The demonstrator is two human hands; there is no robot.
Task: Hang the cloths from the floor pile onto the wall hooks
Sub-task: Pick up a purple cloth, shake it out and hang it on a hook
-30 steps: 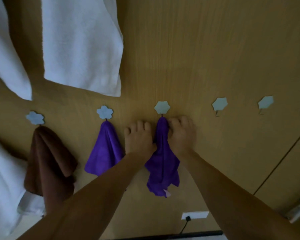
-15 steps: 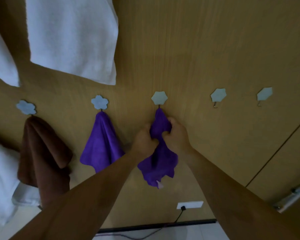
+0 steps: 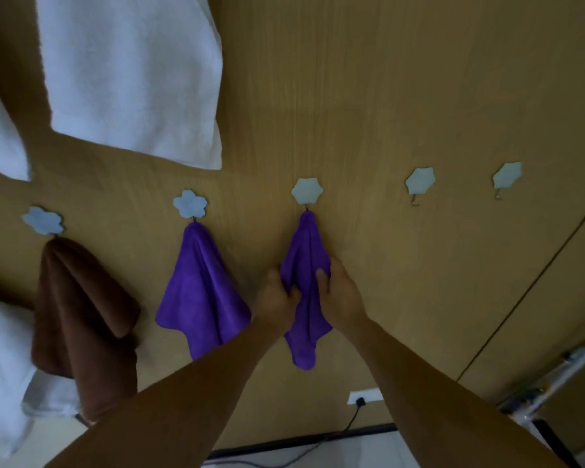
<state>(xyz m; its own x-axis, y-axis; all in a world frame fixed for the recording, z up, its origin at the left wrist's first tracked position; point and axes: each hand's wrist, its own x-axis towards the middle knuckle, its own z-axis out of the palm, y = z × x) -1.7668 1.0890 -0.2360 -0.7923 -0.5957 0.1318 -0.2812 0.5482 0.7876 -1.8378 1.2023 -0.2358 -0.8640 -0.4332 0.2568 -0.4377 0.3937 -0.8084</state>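
Purple microfibre cloth (image 3: 305,251) hangs from hexagonal wall hook (image 3: 307,190), gathered to point at top, deep vertical folds, pointed bottom corner. Left hand (image 3: 275,300) and right hand (image 3: 338,292) pinch its mid-section edges.

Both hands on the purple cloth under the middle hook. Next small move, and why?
Probably release: open the left hand and right hand, which pinch the purple cloth, and draw back. It already hangs by its top from the middle hook, and the next hook to the right is bare.
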